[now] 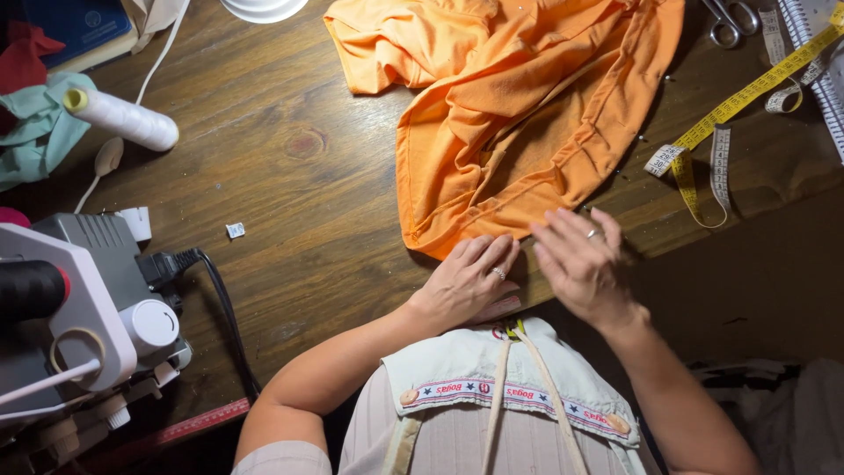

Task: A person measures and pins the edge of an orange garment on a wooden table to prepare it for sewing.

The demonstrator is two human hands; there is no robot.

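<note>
An orange garment lies crumpled on the wooden table, spread from the top middle down toward me. My left hand rests flat at the garment's near hem, fingers together, a ring on one finger. My right hand hovers beside it at the table's near edge, fingers spread and slightly blurred, also with a ring. Both hands touch or sit right next to the orange hem. Neither hand visibly grips anything.
A sewing machine with a black cable stands at the left. A white thread cone and teal fabric lie at upper left. Yellow and white tape measures and scissors lie at upper right.
</note>
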